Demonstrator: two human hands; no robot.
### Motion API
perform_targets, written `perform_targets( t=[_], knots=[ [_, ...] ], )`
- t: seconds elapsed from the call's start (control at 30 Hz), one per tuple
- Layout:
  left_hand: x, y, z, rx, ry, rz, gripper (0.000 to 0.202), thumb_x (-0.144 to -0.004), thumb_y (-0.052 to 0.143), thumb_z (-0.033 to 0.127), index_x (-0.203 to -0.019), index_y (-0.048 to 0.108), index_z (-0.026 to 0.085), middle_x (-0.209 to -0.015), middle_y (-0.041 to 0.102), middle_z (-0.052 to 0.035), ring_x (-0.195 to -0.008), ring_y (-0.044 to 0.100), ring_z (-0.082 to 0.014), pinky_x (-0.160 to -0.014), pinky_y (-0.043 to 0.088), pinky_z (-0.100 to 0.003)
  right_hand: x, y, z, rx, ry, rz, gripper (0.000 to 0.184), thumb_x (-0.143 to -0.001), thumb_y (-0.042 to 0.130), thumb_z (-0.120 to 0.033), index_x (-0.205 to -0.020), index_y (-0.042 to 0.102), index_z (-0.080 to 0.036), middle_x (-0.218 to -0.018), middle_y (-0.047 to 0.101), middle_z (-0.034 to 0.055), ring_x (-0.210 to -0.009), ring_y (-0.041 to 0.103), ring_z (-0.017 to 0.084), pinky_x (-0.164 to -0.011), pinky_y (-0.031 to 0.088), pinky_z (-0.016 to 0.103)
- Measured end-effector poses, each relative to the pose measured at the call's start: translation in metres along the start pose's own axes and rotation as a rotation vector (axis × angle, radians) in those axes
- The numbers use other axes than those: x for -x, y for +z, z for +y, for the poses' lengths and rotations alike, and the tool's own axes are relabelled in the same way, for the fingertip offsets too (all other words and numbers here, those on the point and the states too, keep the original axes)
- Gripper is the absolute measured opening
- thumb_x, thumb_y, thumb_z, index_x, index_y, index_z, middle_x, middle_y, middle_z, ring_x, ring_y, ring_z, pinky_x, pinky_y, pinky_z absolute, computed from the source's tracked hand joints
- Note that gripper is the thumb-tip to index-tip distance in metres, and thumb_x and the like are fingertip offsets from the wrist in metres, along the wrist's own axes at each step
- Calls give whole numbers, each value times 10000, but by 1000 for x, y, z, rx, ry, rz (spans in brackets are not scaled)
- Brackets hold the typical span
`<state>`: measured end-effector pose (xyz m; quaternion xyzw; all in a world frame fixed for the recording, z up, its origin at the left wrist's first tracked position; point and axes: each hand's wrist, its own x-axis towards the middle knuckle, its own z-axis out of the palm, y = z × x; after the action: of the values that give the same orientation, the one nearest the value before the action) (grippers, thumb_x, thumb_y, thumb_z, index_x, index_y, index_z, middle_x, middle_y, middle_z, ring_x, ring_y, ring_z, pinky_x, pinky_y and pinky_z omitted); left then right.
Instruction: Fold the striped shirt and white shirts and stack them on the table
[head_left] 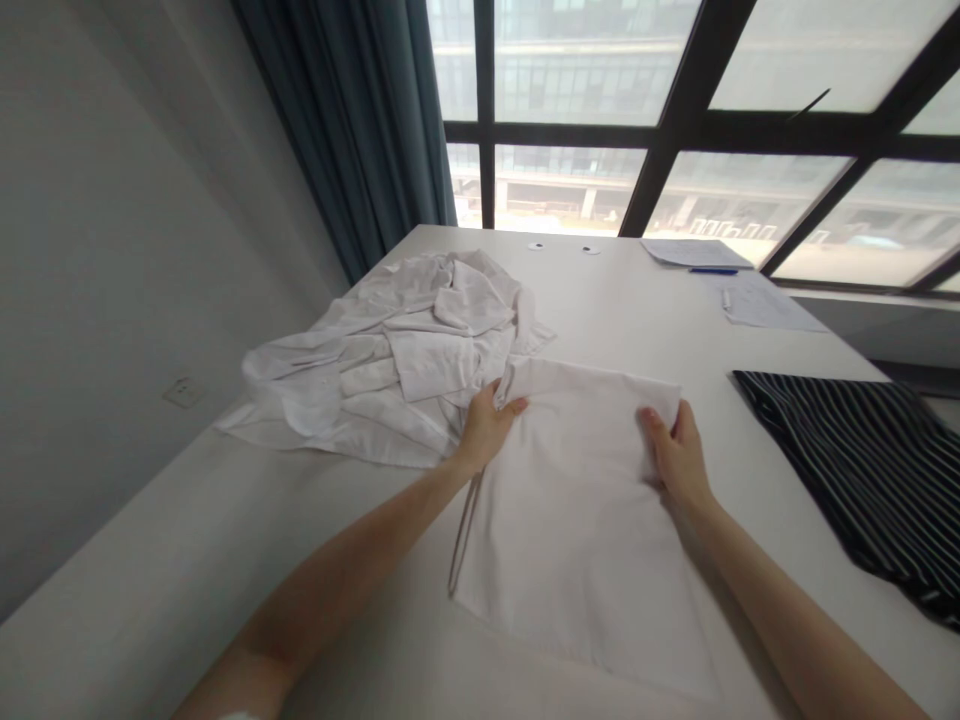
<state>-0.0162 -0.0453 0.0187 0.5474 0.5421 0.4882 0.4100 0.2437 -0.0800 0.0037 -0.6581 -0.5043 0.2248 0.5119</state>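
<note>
A white cloth garment (577, 520), folded into a rough rectangle, is stretched between my two hands over the table. My left hand (486, 428) pinches its far left corner, thumb on top. At the far right edge, my right hand (675, 450) grips the cloth with the thumb on top and the other fingers behind. The near part of the garment hangs down toward the table; whether it touches there I cannot tell. Close to my left hand lies a crumpled heap of white clothing (420, 350).
A black-and-white striped cloth (862, 470) lies at the right of the white table (187, 540). Papers (694, 253), a blue pen (712, 271) and another sheet (772, 305) are at the back right. Beyond stand a dark curtain (367, 120) and windows. A wall is on the left.
</note>
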Motion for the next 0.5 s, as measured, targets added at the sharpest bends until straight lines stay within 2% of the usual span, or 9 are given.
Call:
perform_targets(
  t=[0.1, 0.23, 0.3, 0.37, 0.5],
  knots=[
    [0, 0, -4, -71, 39, 26, 231, -785, 696, 261, -974, 628, 147, -930, 697, -46, -921, 636, -215, -835, 471, -277, 3, 2, 0, 74, 10, -5, 486, -765, 630, -606, -1046, 504, -231, -890, 631, 46, -775, 563, 225, -673, 446, 339],
    [0, 0, -9, -199, 102, 21, 150, -805, 681, 289, -864, 611, 170, -748, 623, 11, -765, 599, -179, -716, 439, -238, 4, 2, -3, 213, -15, 23, 486, -765, 618, -607, -1046, 506, -226, -801, 635, 48, -696, 561, 228, -615, 427, 334],
    [-1, -1, -10, -225, 111, 9, 145, -813, 678, 294, -857, 612, 173, -722, 607, 15, -736, 591, -172, -697, 430, -233, 2, 1, -3, 263, -38, 25, 485, -768, 602, -607, -1049, 510, -222, -761, 633, 45, -659, 555, 224, -587, 417, 325],
    [-1, -1, -9, -216, 97, -3, 172, -807, 687, 301, -904, 629, 170, -776, 640, -5, -774, 613, -186, -728, 442, -245, 1, 1, -3, 304, -54, 21, 487, -777, 585, -607, -1059, 509, -218, -747, 639, 53, -643, 557, 228, -572, 409, 320],
    [-4, -3, -6, -142, 33, -45, 314, -761, 733, 294, -1030, 654, 151, -974, 702, -79, -963, 644, -251, -870, 460, -311, -2, -2, 2, 394, -89, -8, 486, -821, 525, -614, -1088, 503, -208, -746, 655, 86, -649, 572, 253, -566, 401, 324]
  ],
)
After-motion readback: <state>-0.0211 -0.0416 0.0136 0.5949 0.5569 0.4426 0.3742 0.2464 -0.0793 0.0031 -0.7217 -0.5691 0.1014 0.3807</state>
